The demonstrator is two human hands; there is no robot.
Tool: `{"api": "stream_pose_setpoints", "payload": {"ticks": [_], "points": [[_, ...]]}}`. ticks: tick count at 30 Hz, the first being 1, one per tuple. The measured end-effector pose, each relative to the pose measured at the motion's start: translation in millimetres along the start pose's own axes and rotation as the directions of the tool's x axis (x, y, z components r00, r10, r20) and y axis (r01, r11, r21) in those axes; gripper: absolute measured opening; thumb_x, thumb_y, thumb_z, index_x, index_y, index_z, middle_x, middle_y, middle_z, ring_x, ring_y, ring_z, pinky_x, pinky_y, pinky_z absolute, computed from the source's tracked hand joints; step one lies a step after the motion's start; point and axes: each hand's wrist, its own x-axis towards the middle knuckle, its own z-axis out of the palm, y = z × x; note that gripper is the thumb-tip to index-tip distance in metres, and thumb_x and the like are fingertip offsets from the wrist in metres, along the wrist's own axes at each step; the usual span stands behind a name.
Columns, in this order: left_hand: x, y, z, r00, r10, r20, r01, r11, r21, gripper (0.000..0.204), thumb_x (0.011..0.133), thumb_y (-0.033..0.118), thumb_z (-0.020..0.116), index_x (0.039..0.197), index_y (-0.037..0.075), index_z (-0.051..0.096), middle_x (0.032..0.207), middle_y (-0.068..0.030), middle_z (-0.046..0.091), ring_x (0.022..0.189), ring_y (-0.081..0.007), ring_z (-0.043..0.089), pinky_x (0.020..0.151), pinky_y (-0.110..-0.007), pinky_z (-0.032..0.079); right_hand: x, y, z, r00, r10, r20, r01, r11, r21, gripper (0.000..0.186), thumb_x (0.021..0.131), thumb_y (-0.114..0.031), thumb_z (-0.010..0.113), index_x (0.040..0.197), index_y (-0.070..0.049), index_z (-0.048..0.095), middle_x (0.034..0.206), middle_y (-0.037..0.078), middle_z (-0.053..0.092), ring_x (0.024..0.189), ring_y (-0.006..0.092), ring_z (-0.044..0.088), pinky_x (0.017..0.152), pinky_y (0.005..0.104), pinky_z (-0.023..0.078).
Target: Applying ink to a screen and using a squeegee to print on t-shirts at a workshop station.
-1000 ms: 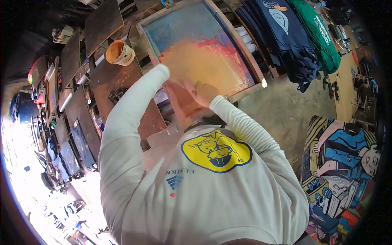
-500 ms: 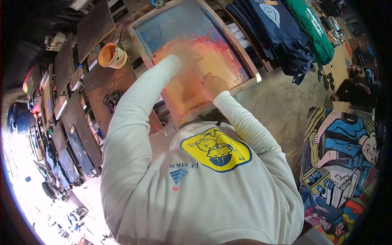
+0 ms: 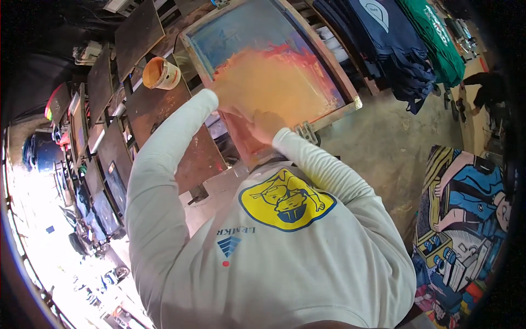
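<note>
A wooden-framed printing screen (image 3: 336, 111) lies in front of me. Its mesh (image 3: 290, 85) is stained blue at the far end, with red and orange-yellow over the middle and near part. My left hand (image 3: 223, 98) is at the left side of the mesh, smeared by motion, so its fingers are unclear. Close beside it, over the near part of the screen, my right hand (image 3: 266, 126) is curled. Whatever it may hold is hidden.
A white bucket with orange stains (image 3: 169, 75) stands on a dark board (image 3: 150, 112) left of the screen. Navy shirts (image 3: 397, 52) and green shirts (image 3: 438, 44) are stacked at the far right. A colourful cartoon painting (image 3: 466, 214) is at the right. Several dark boards line the left.
My left hand has moved left and nearer, from the middle of the mesh to its left side. My right hand has shifted left. The whole view has moved slightly.
</note>
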Motion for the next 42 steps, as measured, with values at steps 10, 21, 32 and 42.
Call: {"api": "stream_pose_setpoints", "payload": {"ticks": [10,21,32,42], "points": [[103.4,-3.3,-4.9,0.914,-0.363,0.181,0.359,0.932,0.056,0.049,0.078,0.044,0.072,0.117,0.014,0.067,0.119,-0.0131,0.066,0.113,-0.0344,0.060,0.098,-0.046,0.047,2.6,85.3,-56.0,1.000,0.018,0.022,-0.019,0.998,0.057,0.048,0.090,-0.042,0.056,0.107,0.003,0.061,0.093,0.026,0.070,0.085,0.0438,0.068,0.080,0.0507,0.053],[124.0,30.1,-28.6,0.940,-0.335,-0.067,0.332,0.942,-0.047,0.039,0.069,0.024,0.084,0.089,0.007,0.056,0.091,-0.0157,0.066,0.090,-0.0389,0.065,0.078,-0.046,0.051,-5.2,110.3,-90.9,0.978,0.040,-0.207,-0.060,0.994,-0.088,0.037,0.090,-0.037,0.058,0.090,-0.001,0.067,0.083,0.021,0.071,0.074,0.0385,0.070,0.070,0.0488,0.056],[48.5,10.4,46.9,0.894,-0.021,-0.448,0.023,1.000,-0.001,0.049,0.059,0.012,0.079,0.103,0.007,0.057,0.096,-0.0130,0.062,0.094,-0.0368,0.062,0.077,-0.045,0.050,-22.3,24.0,0.9,0.960,0.124,-0.251,-0.189,0.948,-0.255,0.033,0.093,-0.032,0.054,0.086,-0.003,0.067,0.081,0.018,0.070,0.071,0.0333,0.071,0.063,0.0439,0.057],[-36.7,-11.6,60.8,0.946,0.105,-0.306,-0.107,0.994,0.009,0.056,0.063,0.033,0.082,0.106,0.007,0.058,0.095,-0.0125,0.064,0.091,-0.0365,0.064,0.078,-0.046,0.051,-39.6,-79.2,46.9,0.941,0.223,-0.254,-0.240,0.970,-0.036,0.048,0.095,-0.043,0.053,0.085,0.001,0.070,0.078,0.021,0.069,0.070,0.0389,0.069,0.067,0.0472,0.055]]}}
